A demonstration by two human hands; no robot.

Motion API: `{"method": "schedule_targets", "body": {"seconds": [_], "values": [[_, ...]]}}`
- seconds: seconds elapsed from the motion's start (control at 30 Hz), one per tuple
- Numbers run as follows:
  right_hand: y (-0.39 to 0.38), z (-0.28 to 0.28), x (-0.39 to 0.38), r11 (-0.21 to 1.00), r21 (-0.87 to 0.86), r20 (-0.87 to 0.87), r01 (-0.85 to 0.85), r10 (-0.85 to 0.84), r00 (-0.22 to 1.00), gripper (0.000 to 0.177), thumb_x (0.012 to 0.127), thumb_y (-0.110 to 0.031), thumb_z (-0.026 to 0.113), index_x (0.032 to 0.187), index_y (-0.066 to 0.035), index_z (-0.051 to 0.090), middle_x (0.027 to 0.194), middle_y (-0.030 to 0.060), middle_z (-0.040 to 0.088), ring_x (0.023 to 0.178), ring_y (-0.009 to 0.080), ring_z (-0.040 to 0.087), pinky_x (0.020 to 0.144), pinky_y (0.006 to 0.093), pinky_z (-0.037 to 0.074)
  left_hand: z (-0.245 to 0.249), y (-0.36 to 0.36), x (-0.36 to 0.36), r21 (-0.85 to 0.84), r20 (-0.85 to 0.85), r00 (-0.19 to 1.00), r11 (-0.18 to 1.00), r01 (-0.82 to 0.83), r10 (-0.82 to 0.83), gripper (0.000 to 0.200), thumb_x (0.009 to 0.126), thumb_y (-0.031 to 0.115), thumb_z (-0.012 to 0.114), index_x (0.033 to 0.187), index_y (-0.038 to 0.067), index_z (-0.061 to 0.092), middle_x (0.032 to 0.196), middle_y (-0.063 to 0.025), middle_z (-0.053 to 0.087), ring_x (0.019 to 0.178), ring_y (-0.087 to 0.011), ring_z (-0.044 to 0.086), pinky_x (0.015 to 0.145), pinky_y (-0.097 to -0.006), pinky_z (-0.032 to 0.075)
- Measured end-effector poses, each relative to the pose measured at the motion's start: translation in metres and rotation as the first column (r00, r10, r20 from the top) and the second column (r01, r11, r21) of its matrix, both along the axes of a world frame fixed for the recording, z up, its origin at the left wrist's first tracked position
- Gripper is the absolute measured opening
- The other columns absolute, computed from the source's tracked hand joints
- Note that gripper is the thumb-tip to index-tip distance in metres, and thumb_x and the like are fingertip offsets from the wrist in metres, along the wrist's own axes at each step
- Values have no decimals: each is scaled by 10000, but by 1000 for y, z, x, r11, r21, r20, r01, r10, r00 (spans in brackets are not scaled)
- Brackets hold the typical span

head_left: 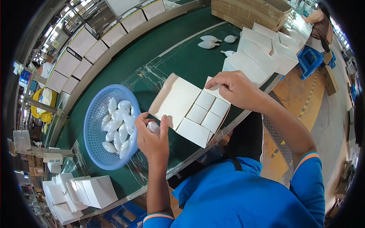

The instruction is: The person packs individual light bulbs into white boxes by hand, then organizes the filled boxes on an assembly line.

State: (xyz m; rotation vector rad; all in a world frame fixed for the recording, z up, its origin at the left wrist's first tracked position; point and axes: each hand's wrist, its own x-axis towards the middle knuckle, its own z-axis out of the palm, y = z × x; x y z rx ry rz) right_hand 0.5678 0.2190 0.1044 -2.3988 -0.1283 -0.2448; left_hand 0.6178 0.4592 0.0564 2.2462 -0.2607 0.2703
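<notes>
An open white box [192,110] lies at the middle of the green work surface, its large lid flap folded out to the left. Several small white cartons [205,100] sit inside it. My right hand [234,89] has its bent fingers on a flap at the box's upper edge. My left hand [153,136] is closed round a white bulb [153,127] beside the lid flap's lower corner. Left of that hand stands a blue perforated basket [91,138] holding several white candle-shaped bulbs [122,133].
Loose bulbs [208,44] lie at the upper middle. White boxes are stacked at right [253,60] and lower left [99,191]. A large cardboard box [251,13] stands behind. A person [321,22] is at upper right, near a blue stool [310,61].
</notes>
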Motion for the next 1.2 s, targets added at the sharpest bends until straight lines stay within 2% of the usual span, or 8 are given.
{"method": "schedule_targets", "body": {"seconds": [0.1,0.17,0.2,0.33,0.4,0.63,0.83,1.2], "values": [[7,-9,-2,1000,-16,66,9,-8,998,200,748,-39,490,871,-15,646,965,157,586,914,300,558,795,359,455,5,3,-4,44,-5,997,996,81,-81,588,720,220,718,1173,15,405,892,-130,512,770,-266,520,675,-353,432],[10,-12,-2,997,-76,244,-10,28,969,174,737,-60,516,842,-9,645,1013,145,574,981,294,530,822,367,441,16,-1,-7,156,489,871,987,-36,-46,520,676,133,738,1124,38,492,920,-122,522,724,-263,529,617,-339,443],[11,-7,-3,961,-274,340,-46,142,930,156,710,-87,548,811,-14,641,1031,128,561,1029,291,488,856,374,408,21,-1,-8,158,489,871,987,-34,-48,520,676,133,738,1124,38,492,920,-122,522,724,-263,529,617,-339,443],[10,1,-2,822,-536,284,-192,390,876,137,635,-64,611,772,-51,613,990,86,535,1058,261,418,909,392,325,26,-6,-6,403,599,683,894,194,-418,323,621,75,734,925,86,627,935,-77,501,775,-216,526,552,-291,449],[7,8,3,807,-557,217,-197,371,903,142,625,-42,609,767,-49,603,965,87,531,1023,259,427,904,388,318,37,-10,-4,637,364,592,656,405,-719,333,619,116,734,940,106,648,955,-63,515,847,-253,545,660,-335,479],[10,33,29,683,-585,-338,-437,285,897,210,632,22,582,827,-56,591,856,87,534,898,260,447,808,362,317,65,-13,23,478,-96,511,411,776,-854,612,566,192,759,1134,122,540,954,-75,511,800,-264,560,678,-351,472],[18,32,45,582,-668,-358,-463,294,886,205,633,53,586,807,-49,619,772,80,552,870,240,468,796,366,318,77,-20,49,470,-340,410,224,854,-846,591,581,132,751,1116,109,502,940,-88,516,807,-292,570,682,-377,462],[14,38,52,661,-516,-486,-545,298,822,184,602,51,607,755,-52,606,769,71,570,815,233,470,742,356,321,57,-11,31,387,-43,537,481,787,-843,406,551,10,736,847,74,465,993,-86,523,756,-279,587,600,-346,481]]}}
